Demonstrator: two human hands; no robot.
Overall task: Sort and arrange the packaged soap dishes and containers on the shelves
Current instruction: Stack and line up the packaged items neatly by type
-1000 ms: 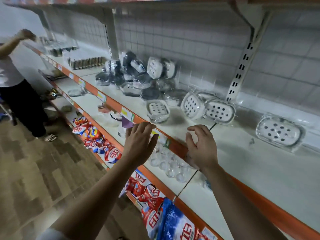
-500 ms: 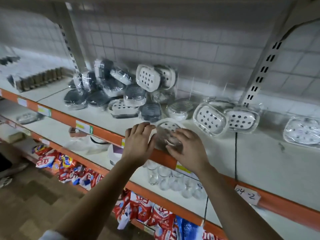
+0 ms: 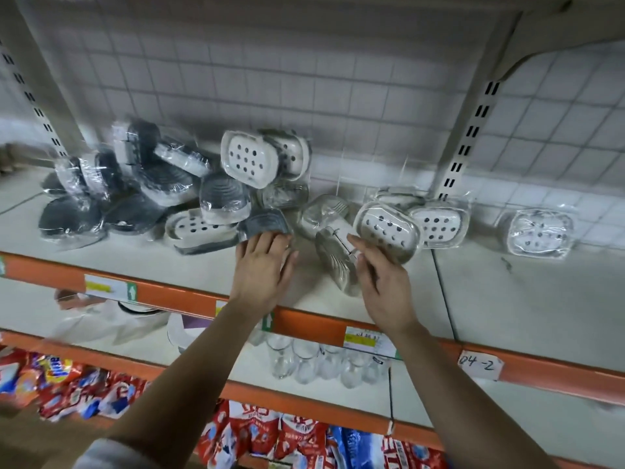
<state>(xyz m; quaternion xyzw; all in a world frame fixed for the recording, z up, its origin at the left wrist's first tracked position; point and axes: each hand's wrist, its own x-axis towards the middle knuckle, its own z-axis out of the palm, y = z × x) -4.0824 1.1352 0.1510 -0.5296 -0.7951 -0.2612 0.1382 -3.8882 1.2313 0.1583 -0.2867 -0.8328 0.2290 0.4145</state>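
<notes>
Plastic-wrapped soap dishes lie on the white shelf (image 3: 507, 299). A heap of dark grey and white ones (image 3: 135, 191) is at the left, with a white perforated dish (image 3: 250, 160) leaning at the back. My left hand (image 3: 263, 269) lies flat, its straight fingertips touching a dark grey wrapped dish (image 3: 265, 225). My right hand (image 3: 382, 282) holds a pale ribbed wrapped dish (image 3: 333, 262) tipped up on its edge. Just right of it lean two white perforated dishes (image 3: 385, 231) (image 3: 436, 225), and one more (image 3: 537, 231) lies apart at the far right.
The shelf has an orange front rail (image 3: 169, 292) with price tags and a paper label "04-2" (image 3: 478, 365). A slotted upright post (image 3: 463, 140) stands at the back right. Clear glasses (image 3: 311, 363) stand on the shelf below, and red detergent bags (image 3: 270, 431) lie lower down.
The view moved in close to the shelf. Both hands reached in to a dish at the shelf's front; now my right hand holds it on edge and my left has shifted to the dark grey dish.
</notes>
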